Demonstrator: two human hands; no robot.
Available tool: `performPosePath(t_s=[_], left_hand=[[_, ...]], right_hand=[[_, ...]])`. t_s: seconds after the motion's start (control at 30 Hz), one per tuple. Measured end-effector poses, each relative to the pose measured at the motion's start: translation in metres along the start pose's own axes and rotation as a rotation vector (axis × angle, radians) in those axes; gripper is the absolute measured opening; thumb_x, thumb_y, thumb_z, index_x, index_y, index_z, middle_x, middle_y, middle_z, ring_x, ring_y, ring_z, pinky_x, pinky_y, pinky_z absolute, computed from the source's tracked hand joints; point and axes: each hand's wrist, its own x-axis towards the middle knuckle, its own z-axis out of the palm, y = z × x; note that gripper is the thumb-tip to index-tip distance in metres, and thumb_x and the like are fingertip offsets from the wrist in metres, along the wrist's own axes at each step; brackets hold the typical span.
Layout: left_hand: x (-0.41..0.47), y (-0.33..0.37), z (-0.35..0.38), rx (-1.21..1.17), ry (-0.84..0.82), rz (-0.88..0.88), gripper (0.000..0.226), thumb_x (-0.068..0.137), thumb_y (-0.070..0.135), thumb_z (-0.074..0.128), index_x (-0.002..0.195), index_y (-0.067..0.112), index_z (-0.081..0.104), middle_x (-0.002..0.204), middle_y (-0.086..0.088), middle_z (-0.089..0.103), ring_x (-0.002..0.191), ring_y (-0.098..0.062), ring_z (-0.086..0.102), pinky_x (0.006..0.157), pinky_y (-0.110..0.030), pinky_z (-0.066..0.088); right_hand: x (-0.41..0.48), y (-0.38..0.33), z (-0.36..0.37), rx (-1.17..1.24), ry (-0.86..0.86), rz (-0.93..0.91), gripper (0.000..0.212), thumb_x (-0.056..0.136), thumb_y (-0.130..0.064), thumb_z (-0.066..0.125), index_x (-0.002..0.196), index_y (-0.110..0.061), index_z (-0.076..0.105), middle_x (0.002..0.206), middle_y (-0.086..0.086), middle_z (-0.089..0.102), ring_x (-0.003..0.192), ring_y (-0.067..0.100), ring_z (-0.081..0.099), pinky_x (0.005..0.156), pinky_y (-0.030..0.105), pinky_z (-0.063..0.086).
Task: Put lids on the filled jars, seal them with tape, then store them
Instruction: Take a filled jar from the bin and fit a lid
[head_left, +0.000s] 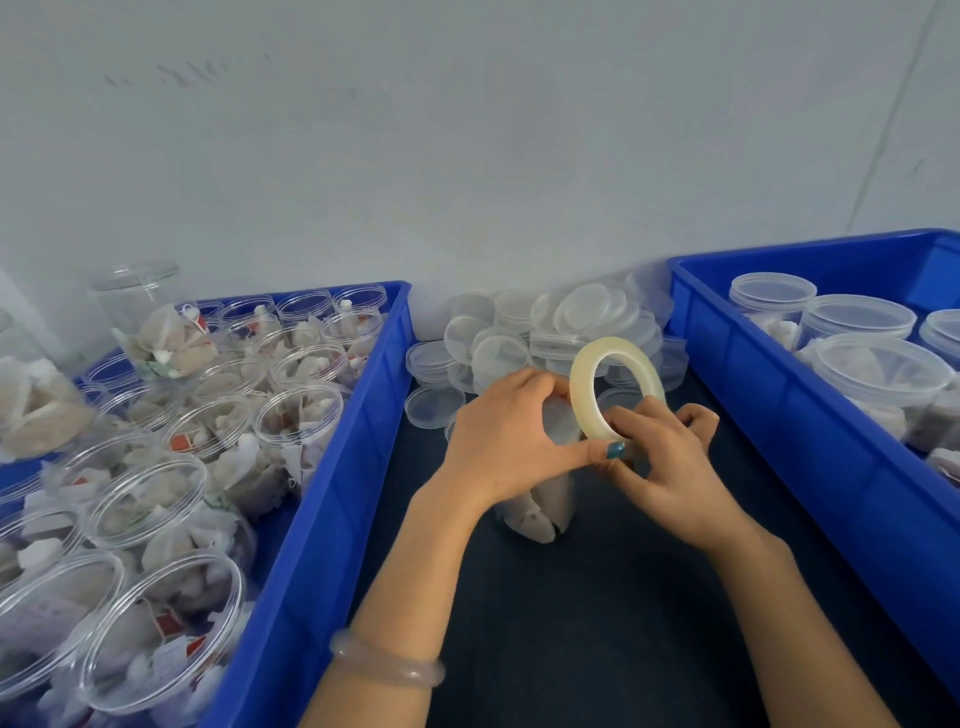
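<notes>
Sealing one jar (540, 512) on the counter (571, 634): left hand (504, 436) curls around its top, right hand (675, 467) pinches the tape roll (582, 400). Many open jars (150, 499) in the left crate (332, 467) wait for lids.

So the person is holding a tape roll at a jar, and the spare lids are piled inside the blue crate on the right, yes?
No: the head view shows the spare lids piled on the dark table beside the right crate, not inside it. The tape roll at the jar is correct.
</notes>
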Motion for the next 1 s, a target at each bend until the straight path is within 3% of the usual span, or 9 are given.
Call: performPosePath(t_s=[0.2, 0.4, 0.57, 0.7, 0.8, 0.87, 1.0], left_hand=[[0.000, -0.002, -0.005, -0.057, -0.027, -0.011, 0.064, 0.072, 0.072, 0.073, 0.123, 0.036, 0.055, 0.123, 0.024, 0.058, 0.114, 0.001, 0.054, 0.094, -0.036, 0.051], [-0.003, -0.004, -0.006, -0.143, -0.039, -0.005, 0.074, 0.073, 0.052, 0.082, 0.131, 0.036, 0.038, 0.123, 0.025, 0.060, 0.113, 0.000, 0.056, 0.095, -0.035, 0.050], [-0.005, -0.003, -0.007, -0.162, -0.076, 0.051, 0.076, 0.075, 0.041, 0.081, 0.136, 0.033, 0.037, 0.128, 0.024, 0.057, 0.117, 0.001, 0.053, 0.100, -0.035, 0.047], [-0.004, -0.001, -0.008, 0.043, -0.090, 0.047, 0.089, 0.078, 0.057, 0.069, 0.149, 0.021, 0.031, 0.146, 0.011, 0.026, 0.122, -0.015, 0.051, 0.097, -0.033, 0.046], [-0.006, 0.004, -0.009, 0.303, -0.057, -0.015, 0.093, 0.072, 0.089, 0.042, 0.136, 0.022, 0.049, 0.131, 0.006, 0.033, 0.113, -0.017, 0.050, 0.089, -0.033, 0.043], [-0.007, 0.005, -0.010, 0.411, -0.045, -0.055, 0.095, 0.068, 0.096, 0.029, 0.135, 0.032, 0.050, 0.123, 0.002, 0.040, 0.116, -0.020, 0.044, 0.090, -0.039, 0.043], [-0.007, 0.001, -0.013, 0.335, -0.086, -0.078, 0.084, 0.075, 0.087, 0.046, 0.145, 0.041, 0.039, 0.128, -0.001, 0.044, 0.122, -0.021, 0.048, 0.091, -0.038, 0.045]], right_hand=[[-0.001, 0.004, -0.009, -0.151, 0.094, -0.023, 0.025, 0.095, -0.053, 0.039, 0.084, -0.037, 0.053, 0.074, -0.025, 0.045, 0.085, 0.006, 0.043, 0.079, 0.037, 0.019], [0.001, -0.001, -0.005, -0.294, 0.263, 0.054, 0.042, 0.092, -0.060, 0.043, 0.079, -0.026, 0.062, 0.072, -0.018, 0.049, 0.078, 0.012, 0.047, 0.076, 0.036, 0.017], [0.002, -0.004, 0.003, -0.316, 0.286, 0.070, 0.034, 0.090, -0.054, 0.053, 0.075, -0.023, 0.058, 0.070, -0.015, 0.049, 0.077, 0.013, 0.046, 0.076, 0.035, 0.016], [0.002, -0.004, 0.006, -0.278, 0.254, 0.070, 0.028, 0.091, -0.047, 0.053, 0.078, -0.024, 0.060, 0.074, -0.017, 0.048, 0.079, 0.012, 0.045, 0.076, 0.035, 0.015], [0.002, -0.002, 0.004, -0.248, 0.187, 0.049, 0.028, 0.093, -0.046, 0.040, 0.082, -0.027, 0.058, 0.080, -0.020, 0.046, 0.084, 0.010, 0.044, 0.076, 0.036, 0.016], [0.001, 0.004, 0.002, -0.191, 0.130, 0.029, 0.029, 0.095, -0.045, 0.031, 0.086, -0.031, 0.055, 0.083, -0.023, 0.043, 0.088, 0.007, 0.041, 0.077, 0.036, 0.016], [0.000, 0.009, -0.004, -0.181, 0.121, 0.026, 0.027, 0.098, -0.052, 0.031, 0.086, -0.036, 0.050, 0.084, -0.030, 0.039, 0.089, 0.002, 0.037, 0.081, 0.035, 0.017]])
